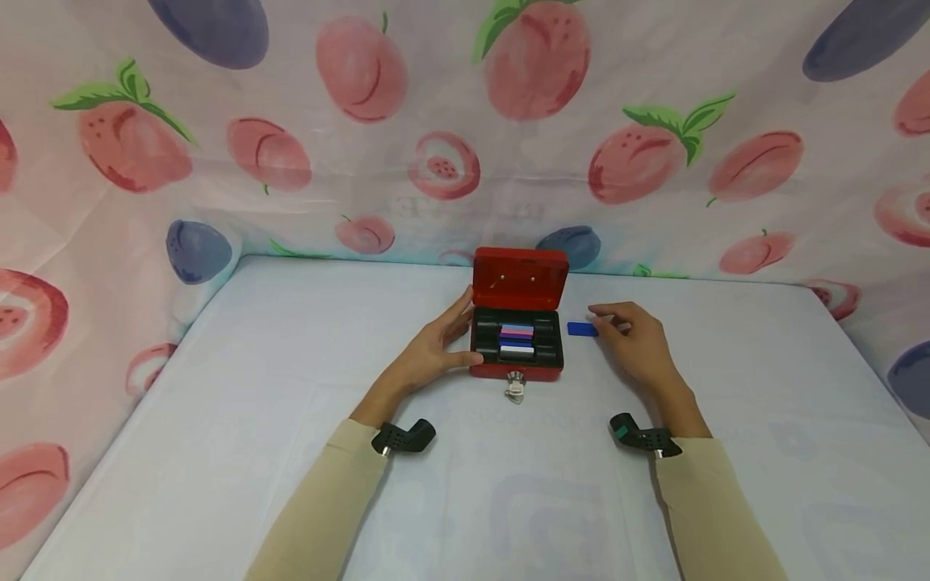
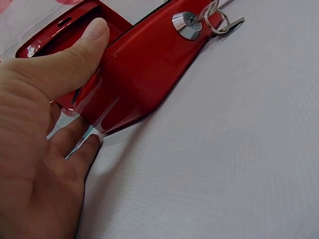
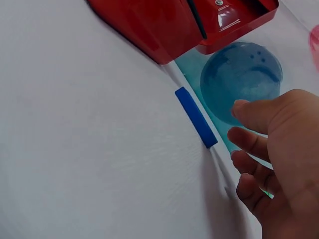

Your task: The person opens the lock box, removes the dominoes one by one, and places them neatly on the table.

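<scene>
A red cash box point(image 1: 517, 373) stands with its lid point(image 1: 520, 278) raised. Several coloured blocks point(image 1: 517, 331) lie side by side in its black tray point(image 1: 552, 339). My left hand point(image 1: 436, 343) holds the box by its left side, thumb over the front corner and fingers along the wall. To the right of the box a flat blue block point(image 3: 196, 117) lies on the white table. Close to its right end is my right hand point(image 1: 635, 339), fingers loosely bent and apart, with a gap to the block in the right wrist view.
A silver lock point(image 2: 187, 25) with keys point(image 2: 219, 22) on a ring sits at the front of the box. White cloth point(image 1: 465, 484) covers the table. Behind it hangs a fruit-print curtain point(image 1: 508, 161). Each wrist wears a black camera mount point(image 1: 643, 437).
</scene>
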Demonstrator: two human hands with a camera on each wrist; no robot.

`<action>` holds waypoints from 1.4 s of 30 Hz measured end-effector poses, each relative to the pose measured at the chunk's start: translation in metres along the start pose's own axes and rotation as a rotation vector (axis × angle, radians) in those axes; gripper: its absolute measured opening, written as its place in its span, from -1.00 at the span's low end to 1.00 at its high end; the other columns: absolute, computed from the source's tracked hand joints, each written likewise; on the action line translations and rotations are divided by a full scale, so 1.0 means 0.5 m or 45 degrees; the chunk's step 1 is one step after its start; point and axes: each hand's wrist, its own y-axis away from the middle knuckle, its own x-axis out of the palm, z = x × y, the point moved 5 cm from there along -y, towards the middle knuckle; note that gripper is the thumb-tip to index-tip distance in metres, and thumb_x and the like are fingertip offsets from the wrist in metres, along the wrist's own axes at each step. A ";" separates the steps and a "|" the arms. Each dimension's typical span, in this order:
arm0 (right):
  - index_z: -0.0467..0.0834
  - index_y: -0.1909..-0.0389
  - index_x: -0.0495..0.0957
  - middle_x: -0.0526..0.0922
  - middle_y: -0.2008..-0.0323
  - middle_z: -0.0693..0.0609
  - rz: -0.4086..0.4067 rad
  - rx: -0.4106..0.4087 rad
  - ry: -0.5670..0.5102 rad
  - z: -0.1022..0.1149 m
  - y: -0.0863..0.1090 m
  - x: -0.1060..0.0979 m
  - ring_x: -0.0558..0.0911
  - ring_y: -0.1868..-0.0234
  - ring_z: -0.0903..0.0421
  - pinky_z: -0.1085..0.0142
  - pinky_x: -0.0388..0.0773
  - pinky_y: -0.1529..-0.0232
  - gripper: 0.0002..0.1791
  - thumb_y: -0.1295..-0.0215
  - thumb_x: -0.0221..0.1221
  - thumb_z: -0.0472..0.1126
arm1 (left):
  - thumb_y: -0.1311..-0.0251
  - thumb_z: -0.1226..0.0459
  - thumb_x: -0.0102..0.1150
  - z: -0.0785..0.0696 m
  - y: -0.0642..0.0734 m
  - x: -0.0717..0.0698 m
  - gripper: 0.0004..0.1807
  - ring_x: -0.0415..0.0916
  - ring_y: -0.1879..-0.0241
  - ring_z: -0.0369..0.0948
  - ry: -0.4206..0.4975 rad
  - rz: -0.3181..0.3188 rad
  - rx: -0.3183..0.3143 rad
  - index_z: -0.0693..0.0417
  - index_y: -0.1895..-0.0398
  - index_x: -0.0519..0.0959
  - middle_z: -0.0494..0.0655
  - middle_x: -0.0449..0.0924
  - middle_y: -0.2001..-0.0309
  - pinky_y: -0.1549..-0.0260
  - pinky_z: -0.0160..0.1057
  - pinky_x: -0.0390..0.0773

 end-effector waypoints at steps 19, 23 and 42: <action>-0.11 -0.02 0.63 0.65 0.11 -0.03 -0.003 -0.066 -0.102 0.074 -0.007 -0.017 0.51 0.13 0.07 0.23 0.47 0.16 -0.67 -0.37 0.14 -0.04 | -0.09 0.46 0.31 0.001 -0.001 0.000 0.04 0.01 -0.40 0.10 -0.005 0.004 0.015 0.07 -0.52 -0.14 0.06 -0.14 -0.50 -0.33 0.02 0.07; -0.10 -0.01 0.64 0.65 0.16 -0.02 0.008 -0.096 -0.118 0.089 -0.007 -0.013 0.50 0.15 0.10 0.26 0.45 0.18 -0.68 -0.35 0.17 -0.04 | -0.09 0.45 0.31 0.002 0.000 -0.001 0.04 0.03 -0.40 0.09 -0.015 -0.005 0.001 0.04 -0.53 -0.13 0.04 -0.12 -0.50 -0.33 0.00 0.09; -0.07 0.04 0.66 0.64 0.16 0.02 0.105 -0.218 -0.149 0.134 0.000 0.024 0.41 0.24 0.11 0.27 0.42 0.34 -0.75 -0.29 0.24 -0.12 | -0.08 0.41 0.34 0.052 -0.010 -0.004 0.06 0.05 -0.40 -0.03 -0.028 -0.019 0.034 -0.22 -0.53 -0.12 -0.17 -0.09 -0.50 -0.33 -0.09 0.12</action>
